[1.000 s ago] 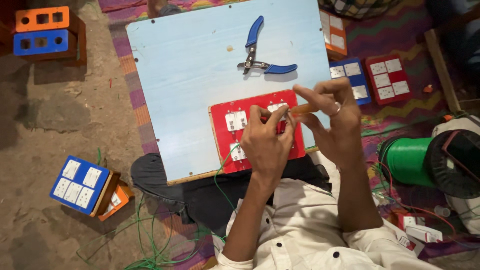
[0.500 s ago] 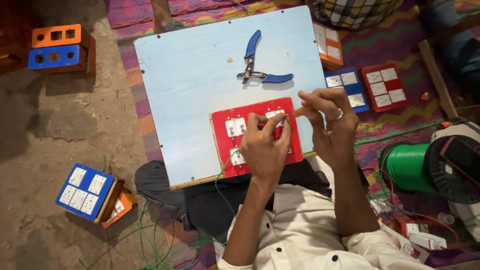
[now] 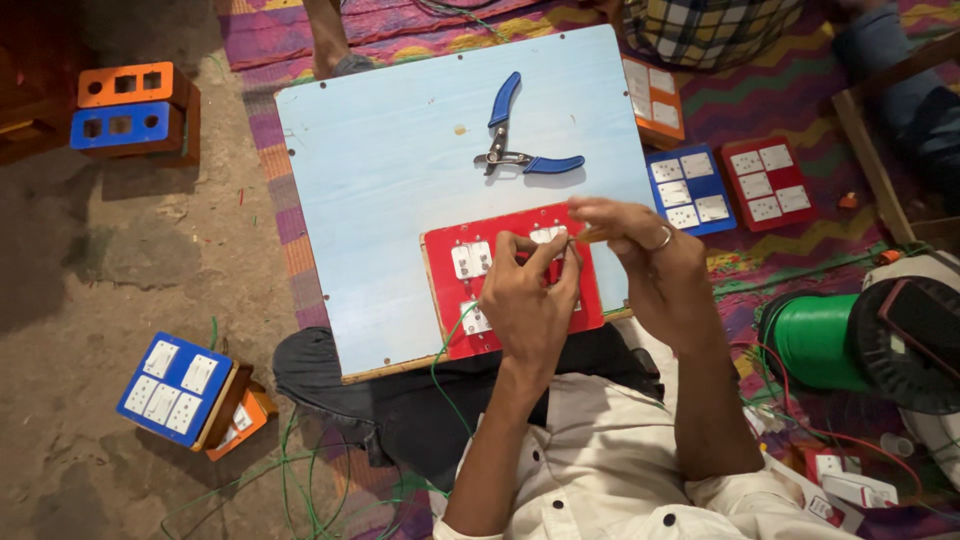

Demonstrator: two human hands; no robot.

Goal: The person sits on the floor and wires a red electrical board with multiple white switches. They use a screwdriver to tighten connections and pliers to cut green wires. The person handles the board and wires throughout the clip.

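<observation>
A red switch panel [image 3: 455, 300] with white switch modules lies on the near edge of a light blue board [image 3: 390, 200] across my lap. My left hand [image 3: 527, 305] rests on the panel, its fingertips pinched on a thin green wire [image 3: 447, 345] beside a white module. My right hand [image 3: 655, 265], with a ring on one finger, is just to the right, fingers closed on a small tan-handled tool [image 3: 590, 236] whose tip meets the left fingertips. What lies under the hands is hidden.
Blue-handled pliers [image 3: 520, 150] lie on the board. Blue [image 3: 688, 190], red [image 3: 765, 180] and orange [image 3: 655, 100] switch panels sit right of it. A green wire spool [image 3: 815, 340] is at right. More switch boxes [image 3: 175, 385] [image 3: 125, 110] are at left. Another person sits at the top.
Both hands stay together on the red panel. The right hand has come down a little closer to the left fingertips, and the view has shifted slightly.
</observation>
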